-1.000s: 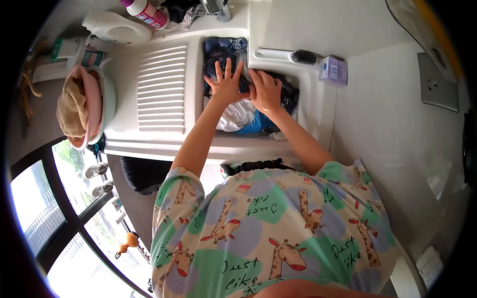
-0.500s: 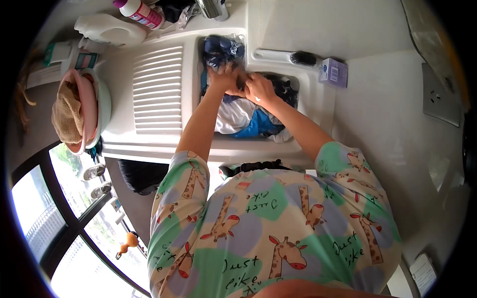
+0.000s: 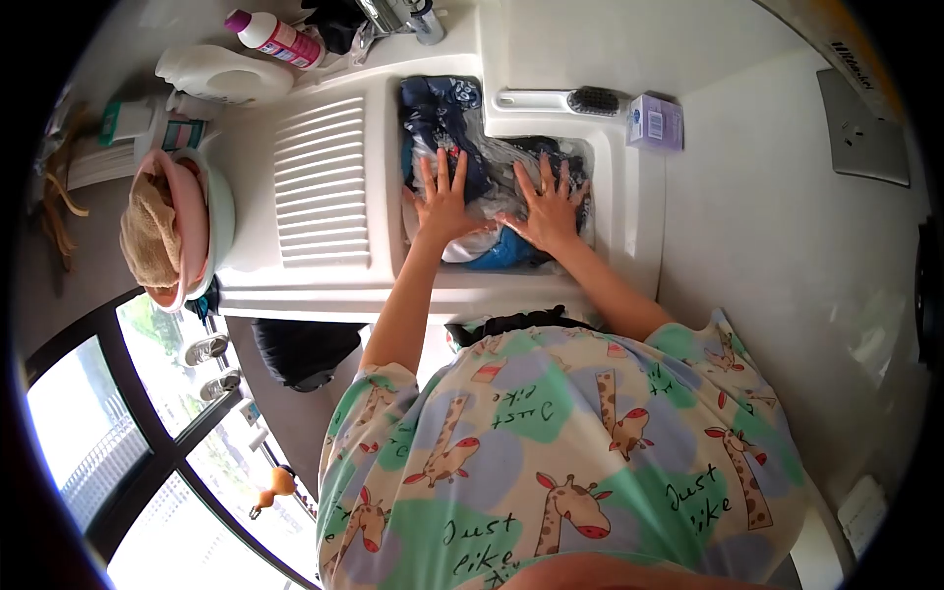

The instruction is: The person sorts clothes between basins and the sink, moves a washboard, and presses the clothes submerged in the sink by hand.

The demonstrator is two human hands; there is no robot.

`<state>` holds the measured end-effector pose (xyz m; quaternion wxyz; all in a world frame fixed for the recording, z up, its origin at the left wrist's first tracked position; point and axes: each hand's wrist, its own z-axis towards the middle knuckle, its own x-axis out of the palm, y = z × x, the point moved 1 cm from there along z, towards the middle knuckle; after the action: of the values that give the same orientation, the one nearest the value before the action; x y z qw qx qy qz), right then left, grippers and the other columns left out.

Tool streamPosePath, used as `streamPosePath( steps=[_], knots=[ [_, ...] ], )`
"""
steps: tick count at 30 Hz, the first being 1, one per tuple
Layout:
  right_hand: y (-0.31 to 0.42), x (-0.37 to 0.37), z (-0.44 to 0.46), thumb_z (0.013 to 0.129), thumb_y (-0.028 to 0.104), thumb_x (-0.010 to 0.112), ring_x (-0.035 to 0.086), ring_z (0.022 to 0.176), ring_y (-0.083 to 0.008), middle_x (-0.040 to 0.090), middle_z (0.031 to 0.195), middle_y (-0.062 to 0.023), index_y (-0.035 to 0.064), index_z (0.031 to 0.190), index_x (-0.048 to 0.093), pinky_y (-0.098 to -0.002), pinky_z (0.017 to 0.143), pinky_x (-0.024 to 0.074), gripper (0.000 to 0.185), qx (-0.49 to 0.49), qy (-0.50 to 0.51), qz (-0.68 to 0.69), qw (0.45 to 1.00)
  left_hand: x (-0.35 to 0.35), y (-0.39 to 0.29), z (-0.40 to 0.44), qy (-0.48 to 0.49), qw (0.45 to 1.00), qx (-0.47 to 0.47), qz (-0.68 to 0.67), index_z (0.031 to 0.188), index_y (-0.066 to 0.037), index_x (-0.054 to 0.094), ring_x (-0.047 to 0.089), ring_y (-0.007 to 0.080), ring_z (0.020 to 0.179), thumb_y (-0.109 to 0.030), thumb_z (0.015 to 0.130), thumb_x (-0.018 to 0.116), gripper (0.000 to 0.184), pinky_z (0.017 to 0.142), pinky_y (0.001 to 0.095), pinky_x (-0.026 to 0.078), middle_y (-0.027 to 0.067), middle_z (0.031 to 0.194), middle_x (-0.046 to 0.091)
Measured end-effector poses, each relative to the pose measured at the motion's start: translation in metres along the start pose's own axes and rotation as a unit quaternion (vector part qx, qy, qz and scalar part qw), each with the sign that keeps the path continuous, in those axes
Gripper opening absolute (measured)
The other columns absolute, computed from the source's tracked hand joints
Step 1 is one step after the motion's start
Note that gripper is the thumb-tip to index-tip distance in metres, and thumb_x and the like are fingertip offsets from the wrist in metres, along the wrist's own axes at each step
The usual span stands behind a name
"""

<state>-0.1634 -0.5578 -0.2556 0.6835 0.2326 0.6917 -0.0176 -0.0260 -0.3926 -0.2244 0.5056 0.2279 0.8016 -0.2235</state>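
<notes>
A white sink [image 3: 612, 251] holds a pile of wet clothes: dark blue printed cloth [image 3: 433, 103] at the back left, black patterned cloth at the right, and white and bright blue cloth [image 3: 503, 251] at the front. My left hand [image 3: 442, 205] lies palm down on the middle left of the pile, fingers spread. To its right, my right hand [image 3: 548, 211] rests on the clothes, its fingers also spread. The two thumbs point toward each other. Neither hand grips any cloth.
A ribbed washboard [image 3: 322, 182] lies left of the basin. Beyond it stand pink and green basins [image 3: 185, 231] with a brown towel [image 3: 149, 236]. Behind are a white jug [image 3: 221, 76], a pink-labelled bottle [image 3: 280, 41] and a faucet. A brush [image 3: 560, 100] and purple box [image 3: 656, 124] sit at the right.
Both hands were closer together with fingers bent in the cloth; now they are apart, nearer the sink's front, and spread flat. The dark blue cloth has shifted. The camera view has tilted slightly.
</notes>
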Motion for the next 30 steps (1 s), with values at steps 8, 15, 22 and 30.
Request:
streamPosePath(
  steps=[8,15,22,30],
  knots=[
    [0.0,0.025,0.023,0.079,0.083,0.059,0.011,0.151,-0.0564,0.009,0.17,-0.0212,0.0382,0.164,0.019,-0.0888,0.104,0.0078,0.104,0.019,0.101,-0.049,0.993,0.006,-0.011,0.016,-0.008,0.998,-0.054,0.027,0.167,-0.027,-0.001,-0.01,0.0425,0.158,-0.087,0.049,0.078,0.154,0.11,0.085,0.002,0.0101,0.174,-0.008],
    [-0.008,0.036,0.016,0.082,0.077,0.061,0.015,0.147,-0.0591,0.014,0.166,-0.0273,0.0246,0.163,0.029,-0.0906,0.098,0.0128,0.102,-0.049,-0.049,-0.016,0.997,0.016,-0.007,0.015,-0.042,0.999,-0.033,0.004,0.167,-0.029,-0.002,-0.008,0.0403,0.158,-0.081,0.052,0.082,0.151,0.113,0.0827,0.002,0.0077,0.174,-0.008],
    [-0.011,0.043,0.014,0.083,0.072,0.063,0.015,0.149,-0.0555,0.017,0.167,-0.0228,0.0321,0.162,0.031,-0.0881,0.103,0.006,0.093,-0.058,-0.095,0.037,0.993,0.001,-0.012,0.009,-0.03,0.998,-0.052,0.007,0.166,-0.03,0.005,-0.004,0.0384,0.159,-0.08,0.052,0.084,0.147,0.114,0.0812,0.002,0.0065,0.174,-0.004],
    [-0.01,0.036,0.015,0.084,0.071,0.063,0.014,0.149,-0.0543,0.017,0.167,-0.0224,0.033,0.161,0.033,-0.0859,0.106,0.0033,0.091,-0.044,-0.072,0.039,0.996,0.004,-0.012,0.009,-0.048,0.998,-0.051,0.004,0.166,-0.032,0.006,-0.005,0.0384,0.159,-0.078,0.051,0.086,0.148,0.114,0.0809,0.005,0.0073,0.174,-0.003]
  ],
)
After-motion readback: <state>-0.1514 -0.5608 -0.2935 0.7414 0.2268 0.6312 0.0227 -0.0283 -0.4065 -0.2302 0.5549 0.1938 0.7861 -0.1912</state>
